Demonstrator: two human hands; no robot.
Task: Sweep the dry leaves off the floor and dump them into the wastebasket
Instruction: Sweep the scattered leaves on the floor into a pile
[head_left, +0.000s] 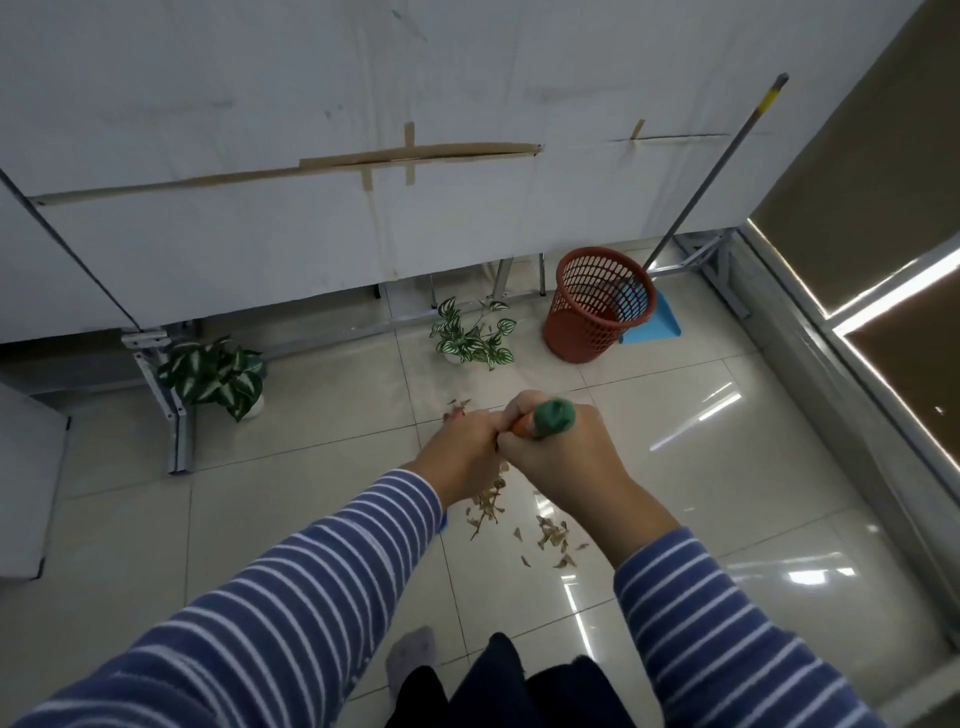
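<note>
Both hands grip a broom handle (551, 415) with a green end cap and an orange shaft, seen end-on at the frame's centre. My right hand (566, 457) wraps the top just under the cap. My left hand (462, 452) holds the shaft right below and to the left. Dry leaves (519, 525) lie scattered on the tiles beneath and in front of my hands; the broom head is hidden. A red-brown mesh wastebasket (597, 304) stands upright near the wall, beyond the leaves to the right.
A blue dustpan (655, 325) with a long grey pole (722, 161) leans on the wall behind the wastebasket. Two potted plants (215, 374) (475, 332) stand by the wall. Metal frame legs (174, 405) stand at left; a window frame (841, 332) runs along the right.
</note>
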